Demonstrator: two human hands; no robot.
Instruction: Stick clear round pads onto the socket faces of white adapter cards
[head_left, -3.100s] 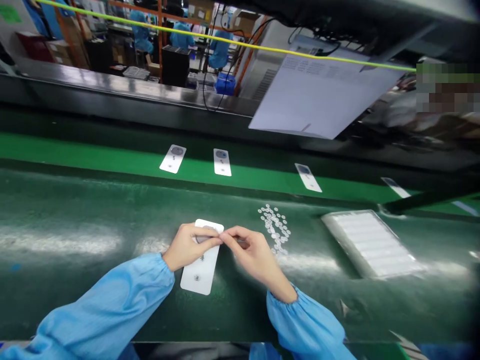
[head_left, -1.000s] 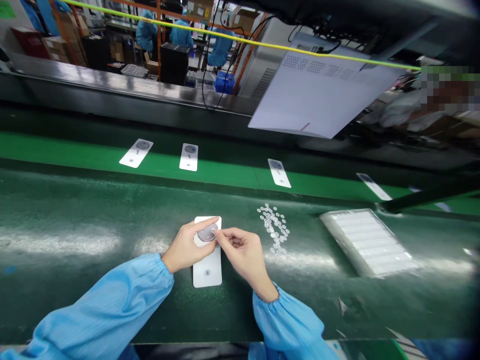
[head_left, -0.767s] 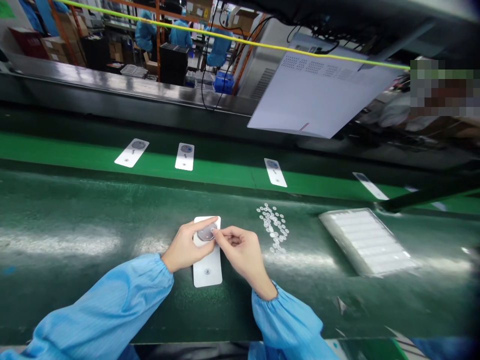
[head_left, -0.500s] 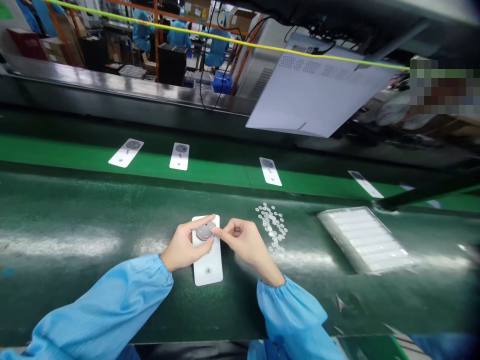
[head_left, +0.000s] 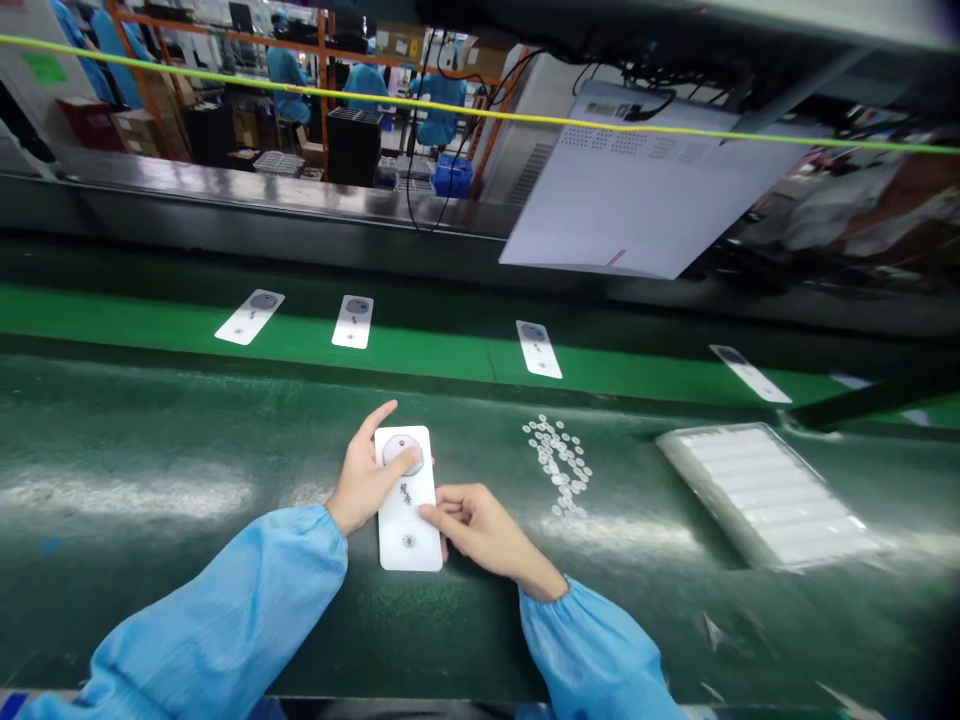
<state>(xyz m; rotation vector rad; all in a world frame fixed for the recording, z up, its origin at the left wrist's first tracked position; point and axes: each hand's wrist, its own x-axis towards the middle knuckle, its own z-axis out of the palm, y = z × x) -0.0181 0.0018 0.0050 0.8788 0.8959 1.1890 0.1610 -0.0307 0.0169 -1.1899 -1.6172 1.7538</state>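
1. Currently, the left hand [head_left: 364, 485] grasps a white card [head_left: 395, 518] by its upper left side, thumb pressed on the printed grey disc [head_left: 391, 452], index finger sticking up past the top edge.
2. The right hand [head_left: 480, 530] pinches the card's lower right edge, thumb on the face, the other fingers partly hidden at the side. The card sits in the lower middle of the frame, long side running up and down; whether it touches the bench I cannot tell.
3. What could go wrong: the left thumb may smudge or mark the disc if it slides while pressing. Two hands pulling unevenly could bend the card, and a loose right pinch could let it swing.
4. A careless sweep of the right sleeve [head_left: 592, 640] might scatter the small translucent discs [head_left: 561, 478] heaped right of centre.
5. The bench [head_left: 450, 640] is dark green, scuffed and glossy with reflected light. Beyond it runs a brighter green strip [head_left: 442, 350] with more cards laid along it; at right lies a plastic-wrapped pack [head_left: 769, 495].
6. Across the top stretches a yellow cord [head_left: 450, 103]; at upper left, people in blue [head_left: 287, 75] are among orange shelving.
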